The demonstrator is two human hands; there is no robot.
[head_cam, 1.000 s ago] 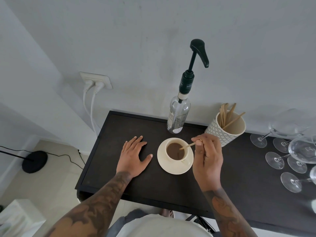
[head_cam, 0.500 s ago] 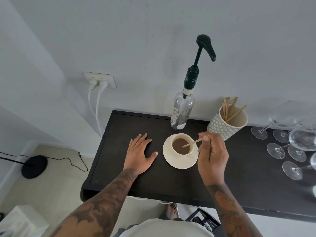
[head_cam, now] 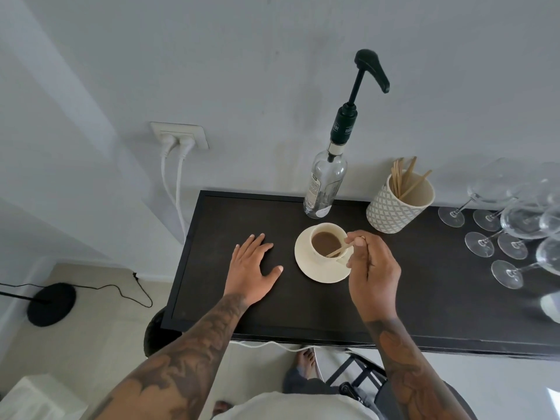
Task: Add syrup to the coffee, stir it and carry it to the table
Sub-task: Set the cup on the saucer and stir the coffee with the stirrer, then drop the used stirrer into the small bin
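Cream ceramic cup of brown coffee, standing on its matching round cream saucer near the back of the dark wooden worktop. A thin pale wooden stir stick slants into the coffee, its lower end in the liquid by the cup's near wall; the right hand pinches its upper end between closed fingers, held above the rim, a grip that suits small circular strokes. The left hand lies flat on the worktop just left of the saucer, fingers spread and holding nothing, probably to brace the body. Behind the cup stands the clear glass syrup bottle with a black pump head, close enough that its spout could serve the cup. To its right, a patterned white holder keeps spare sticks within reach. Clear stemmed glasses, standing and toppled, crowd the right end, a hazard when the cup is lifted away.
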